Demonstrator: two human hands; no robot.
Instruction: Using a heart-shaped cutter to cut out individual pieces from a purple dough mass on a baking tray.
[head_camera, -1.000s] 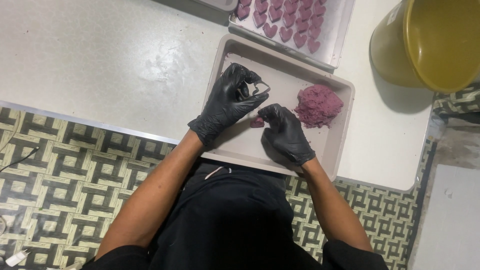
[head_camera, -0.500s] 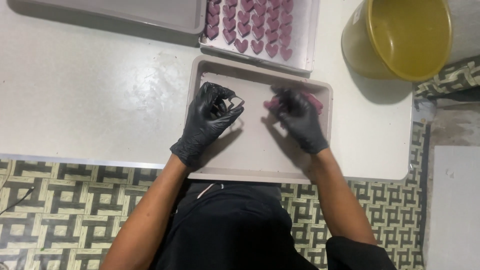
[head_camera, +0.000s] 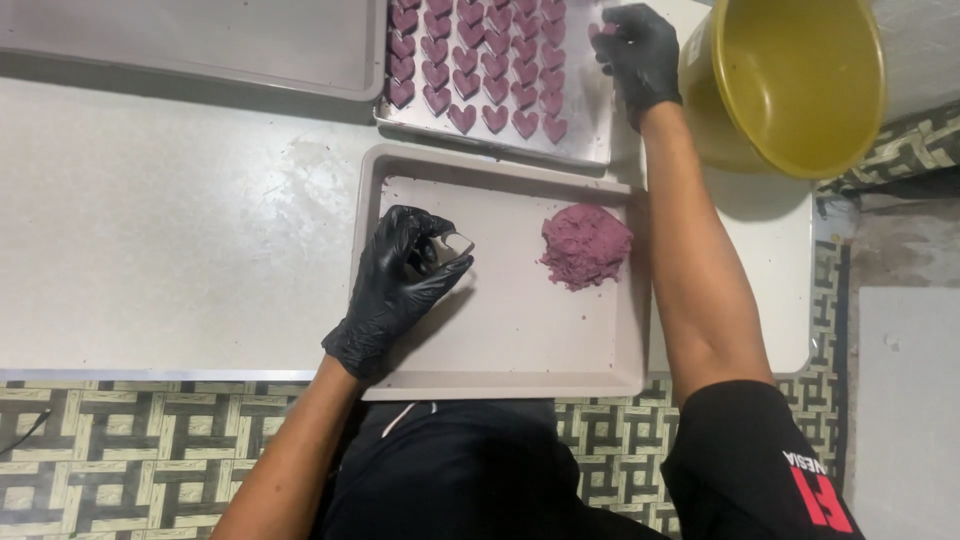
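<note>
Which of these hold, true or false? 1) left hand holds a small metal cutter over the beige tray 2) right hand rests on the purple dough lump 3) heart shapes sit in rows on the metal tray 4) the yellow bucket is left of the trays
1) True: the left hand grips a small metal cutter over the beige tray.
2) False: the right hand is up at the metal tray; the dough lump lies untouched.
3) True: purple heart shapes sit in rows there.
4) False: the yellow bucket stands to the right of the trays.
</note>
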